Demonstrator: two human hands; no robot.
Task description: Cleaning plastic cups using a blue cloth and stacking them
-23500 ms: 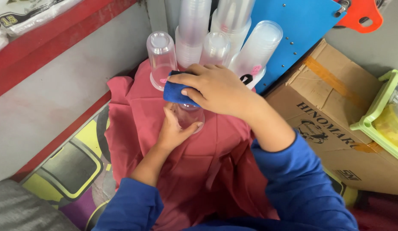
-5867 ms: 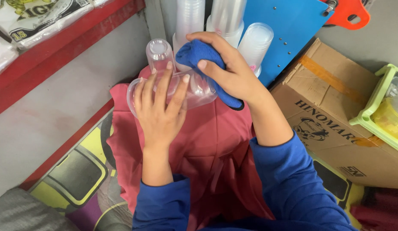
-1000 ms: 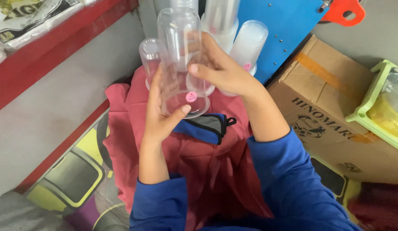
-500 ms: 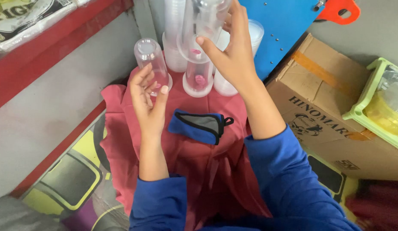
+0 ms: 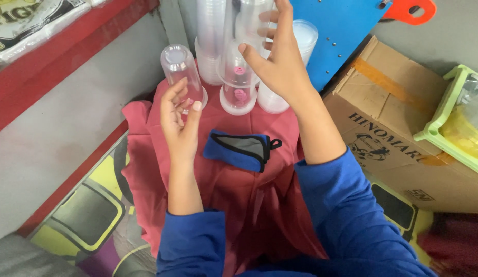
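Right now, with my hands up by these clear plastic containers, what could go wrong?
The right hand is at the tall stack of clear containers, which stands on soft, wrinkled red cloth; a nudge could tip it into the neighbouring stacks. The left hand is beside a single upturned container near the cloth's edge, which may topple. The blue pouch lies loose below the hands and could slide off.

This looks like a small shop's stockroom or packing corner: stacks of clear plastic cups [image 5: 234,51] stand against the wall, a taped cardboard box [image 5: 398,133] sits beside them, bagged goods [image 5: 28,23] lie on a red shelf [image 5: 69,66], and a green crate [image 5: 454,123] stands at the right edge.
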